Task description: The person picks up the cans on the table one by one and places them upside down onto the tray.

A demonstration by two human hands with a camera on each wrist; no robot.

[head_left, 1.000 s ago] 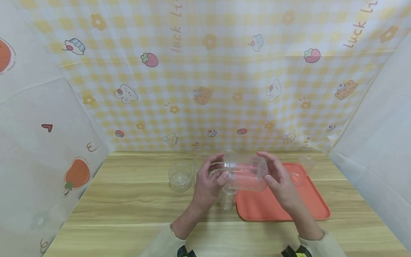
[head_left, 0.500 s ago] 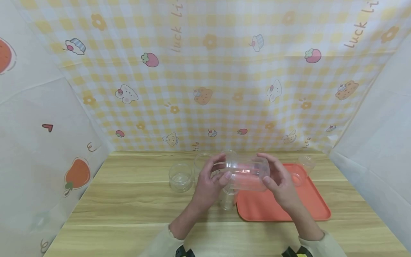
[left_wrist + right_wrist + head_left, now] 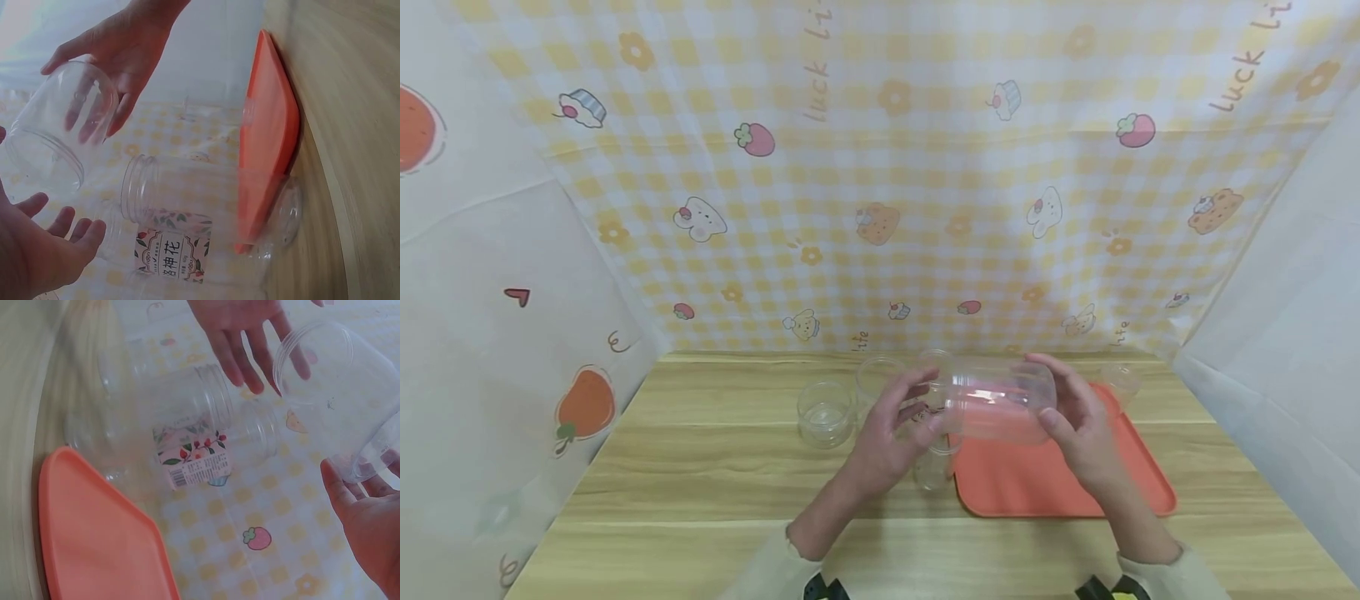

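Note:
My right hand [image 3: 1082, 437] holds a clear plastic jar [image 3: 1007, 408] by its base end, fingers and thumb on either side. The jar lies sideways in the air, its threaded mouth towards my left hand [image 3: 883, 446]. That left hand is spread by the mouth. In the left wrist view its fingers stand apart from the rim. Below the held jar, a clear jar with a pink floral label [image 3: 172, 253] stands upright in the wrist views. In the head view this labelled jar is mostly hidden behind the left hand and the held jar.
An orange tray [image 3: 1022, 496] lies on the wooden table [image 3: 700, 483], right of the jars. A short clear jar [image 3: 825, 421] stands on the left, with another clear jar [image 3: 874, 375] behind it. A clear container [image 3: 1122, 382] is at the tray's far right corner. Patterned cloth [image 3: 925, 183] hangs behind.
The held jar has moved a little to the right with my right hand. My left hand's fingers, earlier at the jar's mouth, have come away from it.

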